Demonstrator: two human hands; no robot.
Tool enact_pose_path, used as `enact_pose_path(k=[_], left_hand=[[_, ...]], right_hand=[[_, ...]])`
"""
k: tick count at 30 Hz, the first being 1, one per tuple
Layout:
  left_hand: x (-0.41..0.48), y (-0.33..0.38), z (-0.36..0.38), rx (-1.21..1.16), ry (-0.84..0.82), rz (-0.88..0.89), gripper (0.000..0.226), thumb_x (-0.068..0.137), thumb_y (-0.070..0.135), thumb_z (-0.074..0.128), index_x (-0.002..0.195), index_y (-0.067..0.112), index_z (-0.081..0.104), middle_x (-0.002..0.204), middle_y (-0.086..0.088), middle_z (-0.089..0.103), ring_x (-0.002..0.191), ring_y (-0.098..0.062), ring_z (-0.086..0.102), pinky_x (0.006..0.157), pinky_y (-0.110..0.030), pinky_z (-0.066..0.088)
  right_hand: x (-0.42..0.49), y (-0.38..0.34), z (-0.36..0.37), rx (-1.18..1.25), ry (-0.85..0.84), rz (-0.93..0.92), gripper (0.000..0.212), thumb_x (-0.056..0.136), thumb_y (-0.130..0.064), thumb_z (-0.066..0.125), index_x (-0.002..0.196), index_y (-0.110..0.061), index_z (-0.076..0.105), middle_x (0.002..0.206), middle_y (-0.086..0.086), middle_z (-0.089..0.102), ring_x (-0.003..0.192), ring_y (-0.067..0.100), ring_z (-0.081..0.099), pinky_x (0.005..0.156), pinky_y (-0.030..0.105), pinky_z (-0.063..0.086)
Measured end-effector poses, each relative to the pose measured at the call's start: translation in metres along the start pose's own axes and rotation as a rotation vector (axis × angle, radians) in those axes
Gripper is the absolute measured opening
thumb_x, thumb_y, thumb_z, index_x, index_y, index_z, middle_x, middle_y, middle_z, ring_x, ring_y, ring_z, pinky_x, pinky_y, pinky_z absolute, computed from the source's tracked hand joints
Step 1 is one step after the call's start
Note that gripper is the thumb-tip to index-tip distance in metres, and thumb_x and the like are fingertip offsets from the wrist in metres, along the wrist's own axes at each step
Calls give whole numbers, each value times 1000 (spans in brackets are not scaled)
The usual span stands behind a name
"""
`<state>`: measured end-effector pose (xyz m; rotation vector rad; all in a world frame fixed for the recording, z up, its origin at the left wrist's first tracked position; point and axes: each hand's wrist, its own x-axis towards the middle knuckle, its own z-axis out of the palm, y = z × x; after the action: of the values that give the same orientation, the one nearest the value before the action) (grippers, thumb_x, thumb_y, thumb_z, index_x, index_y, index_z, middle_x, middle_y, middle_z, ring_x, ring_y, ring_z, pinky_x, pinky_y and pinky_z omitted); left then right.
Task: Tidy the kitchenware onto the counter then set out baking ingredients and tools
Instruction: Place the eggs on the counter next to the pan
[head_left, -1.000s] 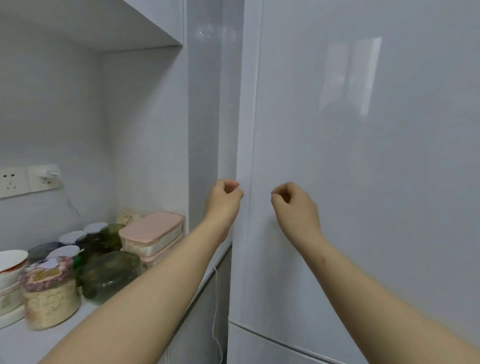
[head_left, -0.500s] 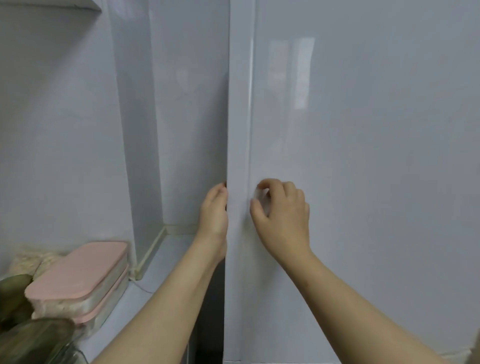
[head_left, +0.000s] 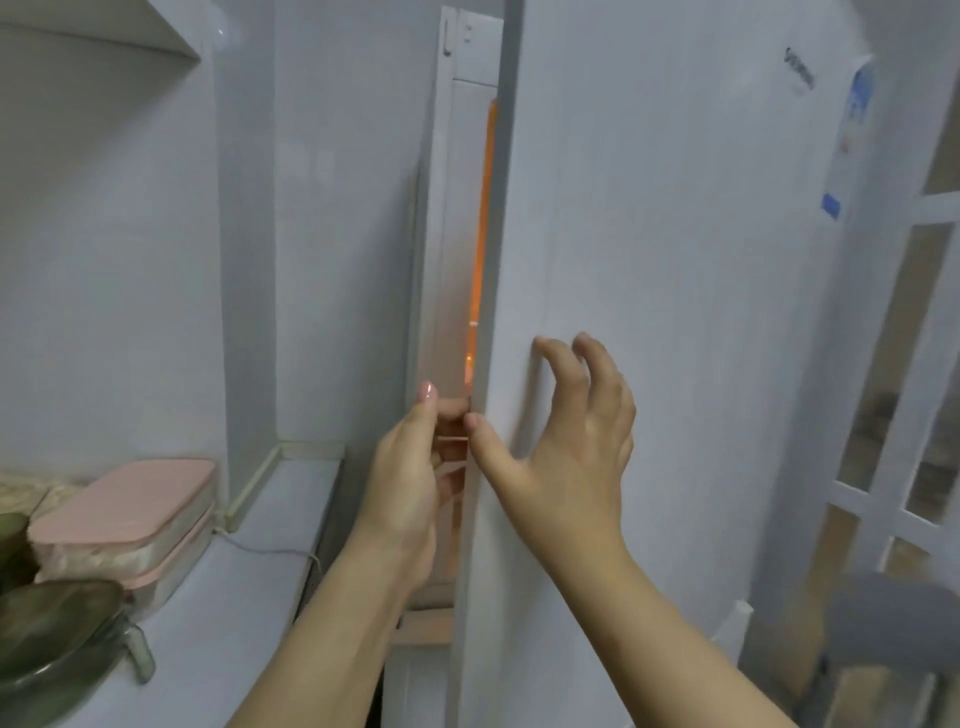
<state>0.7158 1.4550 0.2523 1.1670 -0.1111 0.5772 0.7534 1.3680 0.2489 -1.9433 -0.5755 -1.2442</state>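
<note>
The white fridge door (head_left: 675, 260) stands ajar by a narrow gap, with orange light (head_left: 480, 234) showing from inside. My left hand (head_left: 410, 467) is curled around the door's left edge, its fingers hooked into the gap. My right hand (head_left: 566, 441) rests on the door's front, thumb at the edge and fingers spread and bent. What is inside the fridge is hidden.
A white counter (head_left: 270, 545) runs along the left. On it stand two stacked pink-lidded boxes (head_left: 124, 512) and a green glass lid (head_left: 52, 639) at the near left. A cable (head_left: 270, 548) trails across it. A shelf (head_left: 93, 41) hangs above. A white-framed glass door (head_left: 909, 415) is at right.
The fridge door has swung open a crack and light now shows inside. My left fingers went from beside the edge into the gap; my right hand spread out on the door.
</note>
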Motion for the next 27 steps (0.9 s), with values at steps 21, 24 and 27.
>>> enact_pose_path(k=[21, 24, 27], left_hand=[[-159, -10, 195, -48, -444, -40, 30, 98, 13, 42, 76, 13, 62, 57, 1, 60, 47, -6, 58, 52, -19, 52], [-163, -18, 217, -59, -497, -84, 28, 97, 8, 43, 75, 10, 60, 60, -3, 57, 42, -4, 54, 50, -17, 50], [-161, -28, 234, -73, -541, -125, 28, 97, 5, 43, 75, 10, 60, 64, -7, 54, 40, -2, 51, 48, -15, 49]], right_hand=[[-59, 67, -331, -135, 358, 437, 40, 91, -17, 55, 131, -13, 47, 122, -1, 54, 107, 10, 48, 82, 6, 34], [-58, 84, -355, -189, 393, 522, 46, 94, -14, 48, 139, -11, 38, 136, 5, 48, 124, 21, 45, 96, 24, 34], [-55, 96, -369, -212, 397, 609, 56, 94, -10, 44, 146, -13, 24, 149, 3, 32, 136, 20, 32, 99, 19, 24]])
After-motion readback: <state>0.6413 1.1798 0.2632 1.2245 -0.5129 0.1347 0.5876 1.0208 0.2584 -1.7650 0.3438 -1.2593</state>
